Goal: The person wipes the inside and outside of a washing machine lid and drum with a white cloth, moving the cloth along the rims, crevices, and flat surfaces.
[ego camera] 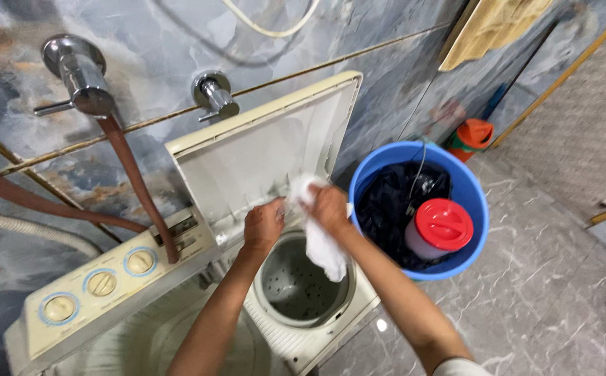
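While both forearms reach forward and slightly inward from the bottom of the view, the hands meet above the round spin tub of a cream twin-tub washing machine. The left hand is curled into a loose fist with its knuckles up, closed on the upper edge of a white cloth right at the hinge line of the raised lid. The right hand sits just beside it, slightly higher, with the wrist bent and the fingers closed around the same cloth; the two hands nearly touch. The cloth is bunched between them at the top, and the rest hangs down from the right hand over the right rim of the perforated tub, its lower end dangling just inside the opening.

The lid stands open, tilted back toward the tiled wall. On the machine's control panel to the left are three round dials. A brown hose runs down from a chrome tap on the wall to the machine; a second, smaller chrome tap is fixed to its right.

Just right of the machine, on the marble floor, stands a blue bucket holding dark clothes and a pale jar with a red lid. An orange container sits farther back by the wall.
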